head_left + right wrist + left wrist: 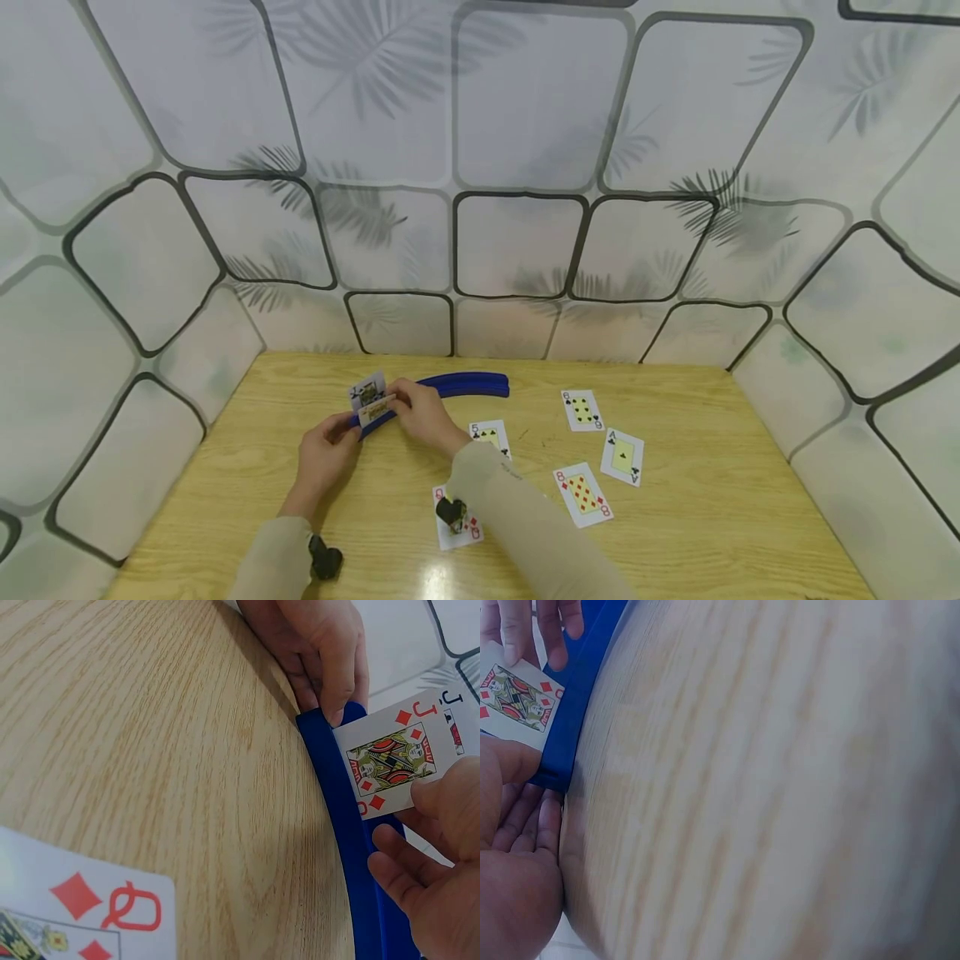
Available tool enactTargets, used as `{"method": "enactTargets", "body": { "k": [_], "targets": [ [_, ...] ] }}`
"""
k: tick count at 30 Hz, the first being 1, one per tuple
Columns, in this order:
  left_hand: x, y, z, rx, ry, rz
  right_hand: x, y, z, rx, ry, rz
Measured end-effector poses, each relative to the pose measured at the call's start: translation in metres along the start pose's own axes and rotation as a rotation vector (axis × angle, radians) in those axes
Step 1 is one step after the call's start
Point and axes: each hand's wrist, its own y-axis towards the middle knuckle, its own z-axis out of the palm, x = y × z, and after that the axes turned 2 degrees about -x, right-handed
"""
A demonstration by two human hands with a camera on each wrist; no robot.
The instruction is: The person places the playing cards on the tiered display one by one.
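A curved blue card holder (468, 384) lies toward the back of the table. My left hand (326, 458) grips its left end, thumb on top and fingers curled below, as the left wrist view shows. The jack of diamonds (386, 761) stands tilted with its lower edge at the holder's slot. My right hand (423, 417) pinches this card at its right side, thumb on the face. Behind it, a black-suited jack (367, 390) stands upright in the holder, partly covered by the front card.
Face up on the wooden table (675, 533) lie the five of clubs (489, 432), the six (582, 411), the ace of clubs (622, 457) and the eight of diamonds (582, 495). The queen of diamonds (142, 915) lies under my right forearm. Patterned walls (517, 250) enclose the table.
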Motion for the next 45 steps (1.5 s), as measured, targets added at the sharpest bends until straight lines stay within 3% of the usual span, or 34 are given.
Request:
{"method": "enactTargets", "body": {
  "k": [21,35,45],
  "targets": [
    [0.0,0.0,0.0,0.008,0.022,-0.001,-0.001,-0.002,-0.009,-0.004,-0.005,0.033],
    [-0.002,-0.002,0.002,-0.007,0.008,-0.011,-0.011,-0.015,-0.046,0.018,-0.027,0.062],
    [-0.001,-0.001,0.001,0.0,0.024,-0.023,-0.037,-0.037,-0.075,-0.007,-0.08,0.069]
  ]
}}
